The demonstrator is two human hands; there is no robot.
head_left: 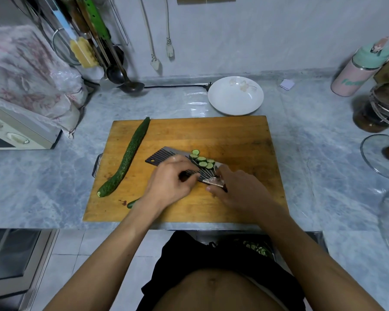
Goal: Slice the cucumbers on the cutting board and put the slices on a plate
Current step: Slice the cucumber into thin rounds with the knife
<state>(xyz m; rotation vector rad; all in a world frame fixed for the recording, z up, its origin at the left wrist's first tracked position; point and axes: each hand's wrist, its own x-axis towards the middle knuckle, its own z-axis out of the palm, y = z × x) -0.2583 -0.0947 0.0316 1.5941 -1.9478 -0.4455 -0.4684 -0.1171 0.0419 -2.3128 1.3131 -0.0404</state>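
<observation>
A wooden cutting board [211,135] lies on the counter. A whole dark green cucumber [127,158] rests along its left side, and a short cucumber end [132,203] sits near my left wrist. A ribbed cleaver [160,156] lies flat mid-board with several cucumber slices [202,160] on its blade. My left hand [171,179] covers the blade, fingers curled down next to the slices; what is under them is hidden. My right hand [238,187] grips the cleaver's handle. A white plate [235,102] with nothing on it stands just behind the board.
A toaster oven [16,135] under a cloth is at left, with hanging utensils and a ladle [130,86] behind. At right stand a pink bottle [355,72], a dark jar [382,108] and a glass lid [382,153]. More slices [256,248] show below the counter edge.
</observation>
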